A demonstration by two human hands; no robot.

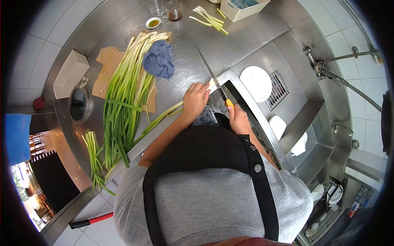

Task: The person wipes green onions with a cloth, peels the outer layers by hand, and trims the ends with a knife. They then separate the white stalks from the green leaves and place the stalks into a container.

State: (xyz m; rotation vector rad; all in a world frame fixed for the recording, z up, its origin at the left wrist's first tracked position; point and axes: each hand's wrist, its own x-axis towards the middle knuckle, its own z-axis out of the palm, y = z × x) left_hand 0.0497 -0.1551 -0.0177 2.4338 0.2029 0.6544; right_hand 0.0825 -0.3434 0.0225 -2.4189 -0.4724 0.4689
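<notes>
Holding a yellow-handled knife (215, 78) in the right hand (239, 119), grip closed round it, left hand (195, 100) curled over a scallion (167, 112) along the near edge of the table (186, 61), scallion bunch (126, 87) nearer the left edge.

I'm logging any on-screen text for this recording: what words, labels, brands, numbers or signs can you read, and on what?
No text can be read anywhere.
Blue-green patterned thing in the white bin: any print is too small.
Red and blue item at lower right: too small and blurred.
Knife: no legible marking.
</notes>
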